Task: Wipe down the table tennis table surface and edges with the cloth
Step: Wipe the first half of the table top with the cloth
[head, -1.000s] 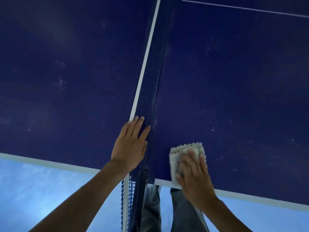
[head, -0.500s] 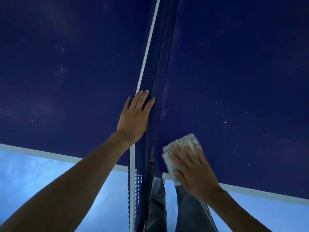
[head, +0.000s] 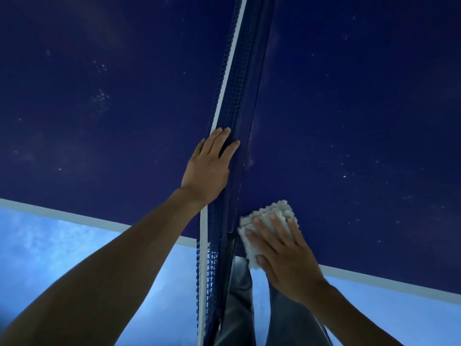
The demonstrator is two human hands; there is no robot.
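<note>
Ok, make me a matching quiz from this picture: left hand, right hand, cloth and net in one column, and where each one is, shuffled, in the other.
Column one
1. left hand
2. right hand
3. cloth
4. net

Column two
A. stretches across the table
B. pressed flat on the cloth
C. fingers resting on the net's top
D. at the table's near edge, just right of the net

Pairs: 1-C, 2-B, 3-D, 4-A

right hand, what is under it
Under the right hand lies a folded white fluffy cloth, pressed flat on the dark blue table tennis table at its near edge. The hand covers much of the cloth; the surface beneath is hidden.
</note>
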